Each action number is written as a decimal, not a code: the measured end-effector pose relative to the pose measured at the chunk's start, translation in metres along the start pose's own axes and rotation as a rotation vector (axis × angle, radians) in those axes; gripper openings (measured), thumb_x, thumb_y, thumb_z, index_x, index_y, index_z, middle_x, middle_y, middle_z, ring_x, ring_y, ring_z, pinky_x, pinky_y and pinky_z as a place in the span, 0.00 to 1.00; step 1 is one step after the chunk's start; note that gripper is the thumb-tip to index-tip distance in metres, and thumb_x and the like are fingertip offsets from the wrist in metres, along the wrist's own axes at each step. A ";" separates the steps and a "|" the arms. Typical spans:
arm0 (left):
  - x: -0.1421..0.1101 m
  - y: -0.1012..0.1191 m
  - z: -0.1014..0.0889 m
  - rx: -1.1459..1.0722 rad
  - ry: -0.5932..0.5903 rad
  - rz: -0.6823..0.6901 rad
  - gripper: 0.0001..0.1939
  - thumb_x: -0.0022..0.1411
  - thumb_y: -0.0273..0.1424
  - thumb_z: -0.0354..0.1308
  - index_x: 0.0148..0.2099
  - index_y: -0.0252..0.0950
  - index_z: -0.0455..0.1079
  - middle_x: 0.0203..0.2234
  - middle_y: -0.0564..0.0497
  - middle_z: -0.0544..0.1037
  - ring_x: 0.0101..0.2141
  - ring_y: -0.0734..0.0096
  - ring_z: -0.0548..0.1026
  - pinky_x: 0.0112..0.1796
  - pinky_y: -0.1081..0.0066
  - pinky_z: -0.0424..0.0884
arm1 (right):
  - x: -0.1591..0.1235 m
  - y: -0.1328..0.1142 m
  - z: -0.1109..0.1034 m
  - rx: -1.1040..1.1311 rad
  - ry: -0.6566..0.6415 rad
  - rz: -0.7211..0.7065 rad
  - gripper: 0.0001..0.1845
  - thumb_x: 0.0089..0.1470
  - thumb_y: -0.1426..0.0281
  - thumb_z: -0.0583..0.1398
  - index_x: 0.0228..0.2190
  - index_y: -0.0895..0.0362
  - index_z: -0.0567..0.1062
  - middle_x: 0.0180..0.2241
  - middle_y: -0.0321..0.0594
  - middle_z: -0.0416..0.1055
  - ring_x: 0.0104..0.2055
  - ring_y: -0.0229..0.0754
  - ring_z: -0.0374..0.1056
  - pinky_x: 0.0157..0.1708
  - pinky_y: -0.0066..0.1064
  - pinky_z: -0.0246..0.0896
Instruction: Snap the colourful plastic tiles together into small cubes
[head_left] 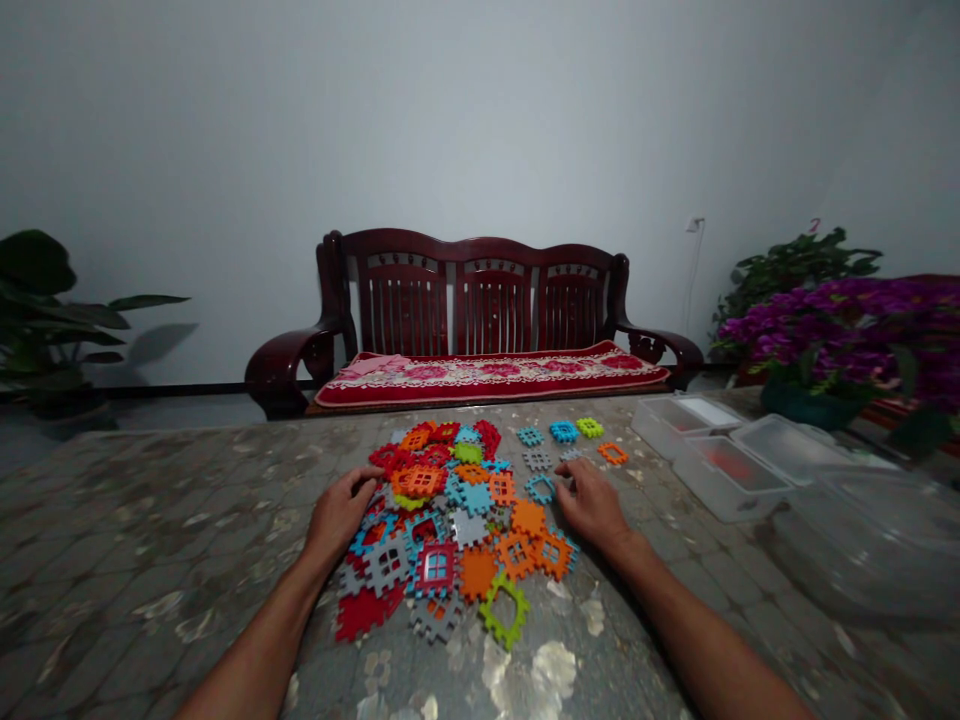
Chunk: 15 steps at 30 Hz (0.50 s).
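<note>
Toothed pieces (478, 574) heaped on the table (225, 540) between our left hand (341, 512) and right hand (598, 508); whether either grips one, we cannot make out. We judge them light, stiff, best pinched at the edges.

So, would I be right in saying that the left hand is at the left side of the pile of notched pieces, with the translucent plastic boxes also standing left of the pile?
Not quite: the head view shows the translucent plastic boxes standing right of the pile of notched pieces. The left hand is indeed at its left side.
</note>
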<state>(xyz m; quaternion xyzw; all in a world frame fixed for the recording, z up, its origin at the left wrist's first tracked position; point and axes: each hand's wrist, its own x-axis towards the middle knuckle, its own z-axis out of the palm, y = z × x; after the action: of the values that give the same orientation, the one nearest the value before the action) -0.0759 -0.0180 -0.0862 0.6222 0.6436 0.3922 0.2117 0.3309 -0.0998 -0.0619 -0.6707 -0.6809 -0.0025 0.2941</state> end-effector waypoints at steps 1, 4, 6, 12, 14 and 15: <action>0.000 -0.001 0.000 -0.001 0.000 0.000 0.19 0.58 0.41 0.53 0.45 0.42 0.81 0.44 0.48 0.86 0.46 0.58 0.82 0.47 0.66 0.74 | -0.001 -0.003 -0.001 -0.015 -0.036 0.022 0.11 0.58 0.68 0.58 0.42 0.54 0.76 0.43 0.44 0.76 0.46 0.46 0.72 0.46 0.32 0.63; 0.000 -0.002 0.001 0.002 0.003 -0.011 0.19 0.58 0.41 0.53 0.45 0.42 0.81 0.44 0.49 0.86 0.45 0.57 0.82 0.47 0.66 0.75 | -0.004 -0.011 -0.005 -0.061 -0.133 0.063 0.18 0.56 0.63 0.62 0.48 0.56 0.75 0.49 0.47 0.76 0.51 0.49 0.71 0.50 0.34 0.62; 0.000 -0.002 0.001 0.006 0.003 -0.019 0.19 0.58 0.41 0.53 0.45 0.43 0.81 0.44 0.49 0.86 0.45 0.57 0.82 0.46 0.66 0.75 | -0.004 -0.016 -0.007 -0.097 -0.181 0.068 0.22 0.55 0.62 0.63 0.51 0.57 0.75 0.51 0.49 0.76 0.54 0.52 0.70 0.52 0.35 0.61; 0.000 0.001 0.001 0.013 0.010 -0.015 0.17 0.58 0.39 0.54 0.43 0.43 0.81 0.42 0.50 0.87 0.44 0.57 0.82 0.46 0.66 0.75 | -0.004 -0.022 -0.010 -0.154 -0.216 0.068 0.25 0.55 0.70 0.60 0.55 0.57 0.75 0.53 0.51 0.77 0.55 0.54 0.70 0.55 0.39 0.61; 0.001 0.001 0.001 0.008 0.011 -0.016 0.17 0.58 0.39 0.54 0.44 0.43 0.81 0.43 0.49 0.86 0.45 0.58 0.82 0.46 0.66 0.75 | -0.004 -0.022 -0.009 -0.166 -0.213 0.065 0.25 0.56 0.69 0.60 0.55 0.58 0.75 0.53 0.52 0.77 0.55 0.55 0.70 0.55 0.40 0.61; 0.001 0.001 0.001 0.007 0.011 -0.017 0.17 0.59 0.39 0.54 0.44 0.43 0.81 0.43 0.49 0.86 0.45 0.58 0.82 0.46 0.66 0.75 | -0.005 -0.021 -0.008 -0.173 -0.213 0.067 0.25 0.56 0.68 0.60 0.55 0.58 0.75 0.53 0.53 0.77 0.55 0.55 0.71 0.55 0.41 0.62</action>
<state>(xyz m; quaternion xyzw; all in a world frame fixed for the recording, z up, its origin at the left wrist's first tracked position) -0.0750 -0.0174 -0.0857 0.6152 0.6514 0.3916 0.2095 0.3143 -0.1094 -0.0485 -0.7124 -0.6826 0.0199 0.1613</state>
